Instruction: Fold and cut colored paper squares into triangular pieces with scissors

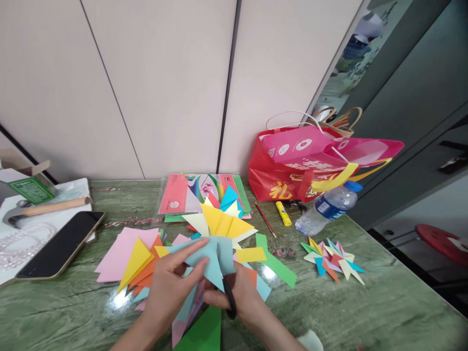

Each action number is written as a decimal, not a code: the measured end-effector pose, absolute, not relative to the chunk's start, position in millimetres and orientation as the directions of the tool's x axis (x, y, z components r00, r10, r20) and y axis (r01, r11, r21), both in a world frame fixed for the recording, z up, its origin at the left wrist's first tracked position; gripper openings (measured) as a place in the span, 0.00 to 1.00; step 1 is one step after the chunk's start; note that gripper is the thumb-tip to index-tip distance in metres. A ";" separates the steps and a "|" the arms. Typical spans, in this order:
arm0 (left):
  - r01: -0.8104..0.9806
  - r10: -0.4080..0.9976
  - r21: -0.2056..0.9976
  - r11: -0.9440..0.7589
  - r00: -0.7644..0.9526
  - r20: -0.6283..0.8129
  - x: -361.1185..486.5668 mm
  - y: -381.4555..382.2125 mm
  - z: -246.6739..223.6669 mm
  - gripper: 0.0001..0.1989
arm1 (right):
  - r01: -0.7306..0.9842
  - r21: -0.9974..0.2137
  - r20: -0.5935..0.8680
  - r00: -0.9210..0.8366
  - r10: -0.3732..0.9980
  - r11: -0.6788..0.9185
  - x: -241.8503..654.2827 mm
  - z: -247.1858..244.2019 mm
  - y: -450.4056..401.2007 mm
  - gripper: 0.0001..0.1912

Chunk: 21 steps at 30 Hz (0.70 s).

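Near the front middle of the table, my left hand pinches a light blue sheet of paper between thumb and fingers. Scissors with black handles are in my right hand, their blades within a cut in the blue paper. Part of the handles is hidden by my fingers. Right behind the sheet lies a yellow folded paper among cream, blue and red pieces. Below my hands are a green sheet and pink and blue strips.
Pink papers lie left, beside a phone and a wooden-handled hammer. Rightward are green strips, small folded pieces, a pencil, a glue stick, a bottle and a red bag.
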<state>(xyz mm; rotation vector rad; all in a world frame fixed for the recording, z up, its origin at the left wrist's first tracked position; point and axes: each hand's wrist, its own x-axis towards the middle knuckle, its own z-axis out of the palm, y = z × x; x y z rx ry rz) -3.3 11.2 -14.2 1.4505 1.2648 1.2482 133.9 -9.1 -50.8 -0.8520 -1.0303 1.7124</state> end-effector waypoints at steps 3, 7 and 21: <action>0.181 0.987 0.971 -0.157 0.007 0.158 -3.1 10.9 -14.5 0.12 | -0.383 -0.904 -0.071 -0.307 0.949 -0.191 133.5 -53.1 -9.0 0.18; 0.216 0.987 0.963 -0.160 0.010 0.161 -2.9 9.8 -16.0 0.13 | -0.375 -0.908 -0.076 -0.294 0.953 -0.188 133.6 -55.0 -8.7 0.16; 0.146 0.989 0.978 -0.149 0.003 0.150 -1.0 9.5 -13.1 0.13 | -0.294 -0.940 -0.105 -0.229 0.968 -0.172 129.2 -56.1 -10.7 0.13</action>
